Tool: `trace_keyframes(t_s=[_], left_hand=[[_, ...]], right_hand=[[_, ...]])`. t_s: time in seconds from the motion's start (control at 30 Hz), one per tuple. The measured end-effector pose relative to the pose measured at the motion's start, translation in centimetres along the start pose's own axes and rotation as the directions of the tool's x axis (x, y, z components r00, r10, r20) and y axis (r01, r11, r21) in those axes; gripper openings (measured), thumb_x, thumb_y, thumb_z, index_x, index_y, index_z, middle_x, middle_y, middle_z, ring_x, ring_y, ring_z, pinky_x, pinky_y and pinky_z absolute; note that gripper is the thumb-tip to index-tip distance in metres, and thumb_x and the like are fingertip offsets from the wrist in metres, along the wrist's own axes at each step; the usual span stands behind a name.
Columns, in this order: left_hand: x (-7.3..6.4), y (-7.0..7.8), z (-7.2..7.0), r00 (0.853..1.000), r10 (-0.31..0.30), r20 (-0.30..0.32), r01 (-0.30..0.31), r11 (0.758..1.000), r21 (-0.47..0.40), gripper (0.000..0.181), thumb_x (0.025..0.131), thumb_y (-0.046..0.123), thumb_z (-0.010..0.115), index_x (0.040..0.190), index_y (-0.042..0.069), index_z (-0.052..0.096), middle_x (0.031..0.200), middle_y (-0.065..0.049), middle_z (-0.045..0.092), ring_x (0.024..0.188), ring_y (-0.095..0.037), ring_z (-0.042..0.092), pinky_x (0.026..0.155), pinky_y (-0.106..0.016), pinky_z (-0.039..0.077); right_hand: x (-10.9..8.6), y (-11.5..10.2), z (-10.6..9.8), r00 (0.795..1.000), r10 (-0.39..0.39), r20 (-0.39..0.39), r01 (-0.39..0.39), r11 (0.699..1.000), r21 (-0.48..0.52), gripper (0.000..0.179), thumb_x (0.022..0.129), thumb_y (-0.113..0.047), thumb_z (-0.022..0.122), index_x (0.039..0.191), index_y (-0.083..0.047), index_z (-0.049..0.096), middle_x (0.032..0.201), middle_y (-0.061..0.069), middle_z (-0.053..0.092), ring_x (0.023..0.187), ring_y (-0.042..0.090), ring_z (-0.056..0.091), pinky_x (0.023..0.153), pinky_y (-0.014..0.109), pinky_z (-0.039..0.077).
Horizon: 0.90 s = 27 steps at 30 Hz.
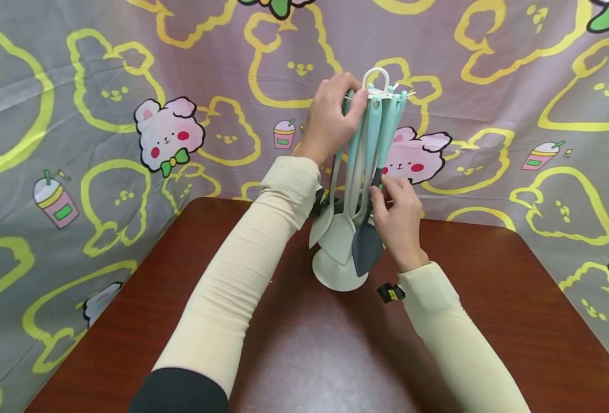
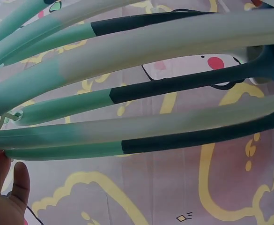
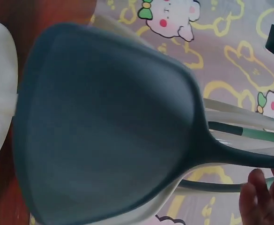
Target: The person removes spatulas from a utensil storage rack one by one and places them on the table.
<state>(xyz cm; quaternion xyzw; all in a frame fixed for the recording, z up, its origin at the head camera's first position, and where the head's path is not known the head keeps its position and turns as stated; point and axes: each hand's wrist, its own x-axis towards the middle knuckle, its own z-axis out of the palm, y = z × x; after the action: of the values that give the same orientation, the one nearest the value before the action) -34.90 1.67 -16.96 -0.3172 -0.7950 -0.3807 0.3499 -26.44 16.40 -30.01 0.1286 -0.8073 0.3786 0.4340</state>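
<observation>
A white rotating-style utensil stand [image 1: 338, 276] rises from the table, with several kitchen utensils with mint-green handles hanging around its top ring. At the upper left of that ring, my left hand [image 1: 330, 117] grips the top of a utensil handle [image 1: 352, 140]; fingertips show at the handle ends in the left wrist view. My right hand [image 1: 399, 221] pinches the dark shaft of a grey spatula [image 1: 366, 249] on the stand's right side. Its broad dark blade [image 3: 108, 126] fills much of the right wrist view. Pale utensils [image 1: 338, 241] hang beside it.
The stand is near the back of a reddish-brown table [image 1: 309, 355]. Behind and at both sides hangs a grey-pink curtain [image 1: 227, 69] printed with yellow outlines and rabbits. A black wrist strap piece [image 1: 390, 293] sits by the right cuff.
</observation>
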Motion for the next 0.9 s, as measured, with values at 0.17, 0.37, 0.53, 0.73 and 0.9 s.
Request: trace_keyframes(t_s=[0.17, 0.37, 0.53, 0.73, 0.9], left_hand=[[-0.08, 0.08, 0.01, 1.0, -0.009, -0.003, 0.009, 1.0, -0.002, 0.02, 0.099, 0.023, 0.049, 0.1, 0.008, 0.063, 0.102, -0.004, 0.062, 0.099, -0.019, 0.051, 0.089, -0.023, 0.038], [-0.04, 0.19, -0.03, 1.0, 0.0, -0.008, 0.0, 1.0, 0.004, 0.021, 0.099, 0.023, 0.05, 0.1, 0.007, 0.063, 0.101, -0.005, 0.062, 0.097, -0.019, 0.051, 0.09, -0.023, 0.038], [-0.06, 0.21, 0.01, 1.0, -0.004, -0.007, 0.004, 1.0, 0.001, 0.021, 0.099, 0.023, 0.049, 0.1, 0.007, 0.063, 0.102, -0.005, 0.062, 0.097, -0.018, 0.05, 0.089, -0.023, 0.038], [-0.04, 0.19, 0.07, 1.0, -0.017, 0.003, 0.017, 1.0, 0.005, 0.021, 0.099, 0.024, 0.049, 0.101, 0.008, 0.063, 0.104, -0.004, 0.063, 0.098, -0.018, 0.051, 0.09, -0.022, 0.038], [0.05, 0.27, 0.04, 1.0, -0.019, 0.001, 0.019, 1.0, 0.005, 0.021, 0.099, 0.024, 0.05, 0.101, 0.008, 0.063, 0.104, -0.004, 0.063, 0.098, -0.018, 0.051, 0.09, -0.022, 0.039]], right_hand=[[-0.14, -0.02, -0.02, 0.998, 0.04, 0.039, -0.041, 0.999, 0.036, 0.021, 0.096, -0.01, 0.06, 0.109, 0.005, 0.067, 0.091, 0.019, 0.066, 0.08, 0.028, 0.067, 0.066, -0.001, 0.039], [-0.53, 0.09, -0.25, 0.992, 0.081, 0.095, -0.087, 0.995, 0.057, 0.02, 0.099, -0.012, 0.055, 0.112, 0.004, 0.059, 0.085, 0.016, 0.065, 0.069, 0.008, 0.056, 0.063, 0.003, 0.04], [-0.67, 0.3, -0.35, 0.992, 0.081, 0.093, -0.089, 0.993, 0.077, 0.022, 0.1, -0.013, 0.055, 0.115, 0.002, 0.06, 0.083, 0.015, 0.066, 0.063, -0.004, 0.048, 0.058, 0.007, 0.039], [-0.76, 0.42, -0.62, 0.998, 0.054, 0.042, -0.056, 0.996, 0.07, 0.021, 0.098, -0.013, 0.058, 0.114, 0.0, 0.065, 0.082, 0.015, 0.068, 0.066, -0.008, 0.05, 0.062, 0.004, 0.041], [-0.65, 0.54, -0.82, 1.0, 0.021, 0.018, -0.022, 0.998, 0.066, 0.018, 0.097, -0.012, 0.061, 0.109, -0.001, 0.069, 0.08, 0.014, 0.071, 0.064, -0.009, 0.05, 0.061, 0.003, 0.04]])
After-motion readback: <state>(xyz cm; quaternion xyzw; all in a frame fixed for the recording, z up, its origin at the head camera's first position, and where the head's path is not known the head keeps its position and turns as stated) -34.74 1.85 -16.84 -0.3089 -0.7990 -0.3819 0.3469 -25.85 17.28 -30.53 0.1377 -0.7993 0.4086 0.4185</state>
